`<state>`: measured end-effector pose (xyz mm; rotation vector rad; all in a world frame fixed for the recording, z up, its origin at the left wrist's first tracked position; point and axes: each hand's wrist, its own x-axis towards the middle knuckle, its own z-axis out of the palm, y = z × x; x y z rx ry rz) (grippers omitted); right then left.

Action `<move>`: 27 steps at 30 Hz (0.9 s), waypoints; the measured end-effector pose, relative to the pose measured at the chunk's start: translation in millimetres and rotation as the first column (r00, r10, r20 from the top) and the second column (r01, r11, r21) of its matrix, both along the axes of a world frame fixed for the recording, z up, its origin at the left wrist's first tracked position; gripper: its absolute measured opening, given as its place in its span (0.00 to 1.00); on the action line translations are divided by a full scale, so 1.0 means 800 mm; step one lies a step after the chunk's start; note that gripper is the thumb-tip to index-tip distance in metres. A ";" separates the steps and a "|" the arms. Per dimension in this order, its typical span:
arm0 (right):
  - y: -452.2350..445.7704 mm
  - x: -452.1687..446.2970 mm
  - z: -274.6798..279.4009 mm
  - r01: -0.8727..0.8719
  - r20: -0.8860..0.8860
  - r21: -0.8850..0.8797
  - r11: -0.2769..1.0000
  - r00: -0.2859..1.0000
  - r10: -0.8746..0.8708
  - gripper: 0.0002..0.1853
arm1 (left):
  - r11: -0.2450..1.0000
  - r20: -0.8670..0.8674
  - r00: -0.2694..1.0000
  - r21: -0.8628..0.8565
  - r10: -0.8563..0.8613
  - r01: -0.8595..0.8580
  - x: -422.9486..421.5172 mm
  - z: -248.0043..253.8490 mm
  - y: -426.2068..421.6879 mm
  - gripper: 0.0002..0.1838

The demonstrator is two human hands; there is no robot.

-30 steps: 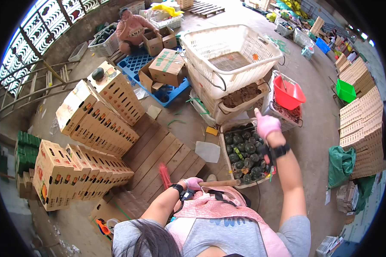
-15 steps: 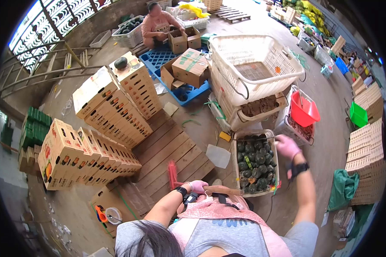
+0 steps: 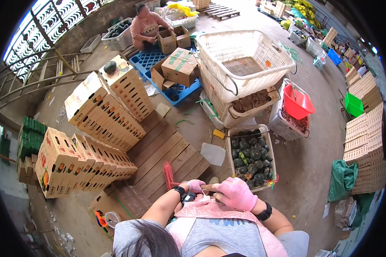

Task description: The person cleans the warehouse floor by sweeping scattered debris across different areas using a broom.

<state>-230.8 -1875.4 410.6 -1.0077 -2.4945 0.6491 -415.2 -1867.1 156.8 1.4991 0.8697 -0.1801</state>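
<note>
My left hand (image 3: 196, 186), in a pink glove, is closed around a brown wooden stick (image 3: 209, 187) held across the front of my pink apron. My right hand (image 3: 236, 195), gloved in pink too, is closed over the other part of this stick and hides most of it. What kind of tool the stick belongs to cannot be seen. Just beyond my right hand stands a white plastic crate (image 3: 268, 139) full of dark green squashes (image 3: 254, 155). A bundle of red straps (image 3: 169, 173) lies left of my left hand, near a wooden pallet (image 3: 163, 147).
Stacked cartons (image 3: 111, 111) rise at the left, with one squash (image 3: 110, 67) on top. Tall white baskets (image 3: 244, 83) stand ahead, beside a red scoop-like container (image 3: 299, 103). A person (image 3: 148, 28) crouches behind open boxes on a blue pallet (image 3: 143, 64).
My right hand has come back from the squash crate's upper right edge to the wooden stick and closed on it. My left hand keeps its hold. The view has shifted slightly.
</note>
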 end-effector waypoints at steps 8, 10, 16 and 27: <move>-0.003 -0.003 -0.004 0.069 0.045 0.062 0.996 0.996 -0.071 0.13 | 1.000 -0.036 0.999 -0.027 -0.017 0.016 0.004 0.012 0.005 0.17; -0.006 -0.002 -0.005 0.053 0.099 0.093 0.994 0.993 -0.062 0.11 | 0.998 -0.009 1.000 -0.059 -0.012 0.012 0.004 0.013 0.006 0.16; -0.007 -0.006 -0.002 0.065 0.106 0.081 0.995 0.992 -0.073 0.11 | 0.996 -0.064 0.995 -0.031 -0.082 0.080 -0.002 0.014 0.009 0.28; -0.009 0.010 -0.014 0.231 0.211 -0.002 0.973 0.951 -0.225 0.11 | 0.122 0.883 0.457 0.468 -0.106 -0.875 -0.116 0.474 0.028 0.32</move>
